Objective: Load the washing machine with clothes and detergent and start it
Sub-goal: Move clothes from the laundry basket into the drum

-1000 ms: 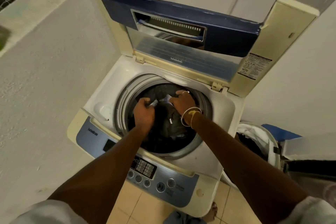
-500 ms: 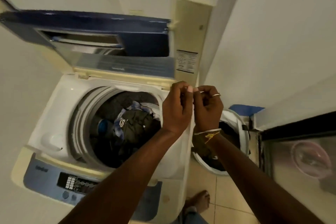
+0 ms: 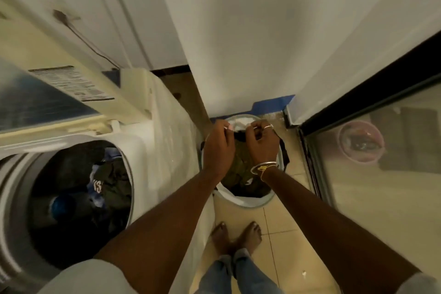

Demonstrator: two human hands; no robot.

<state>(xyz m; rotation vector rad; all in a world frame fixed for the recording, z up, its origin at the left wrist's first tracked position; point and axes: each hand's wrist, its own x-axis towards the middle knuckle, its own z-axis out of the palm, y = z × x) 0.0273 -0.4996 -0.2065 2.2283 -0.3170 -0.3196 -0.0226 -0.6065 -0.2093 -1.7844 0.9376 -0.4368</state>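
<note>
The white top-loading washing machine (image 3: 162,141) stands at the left with its lid (image 3: 55,86) raised. Dark and blue clothes (image 3: 105,184) lie in its drum. To its right a white laundry basket (image 3: 247,202) sits on the floor, holding olive and dark clothes (image 3: 239,169). Both hands are over the basket's far side. My left hand (image 3: 218,150) and my right hand (image 3: 263,144) have curled fingers that pinch a dark garment (image 3: 239,135) between them. No detergent is in view.
A white wall (image 3: 238,43) rises right behind the basket, with a blue object (image 3: 274,102) at its foot. A dark-framed glass door (image 3: 381,174) closes off the right side. My bare feet (image 3: 236,238) stand on the tiled floor between machine and door.
My hands have left the drum and swung right, across the machine's edge, down to the basket. The view has turned right with them.
</note>
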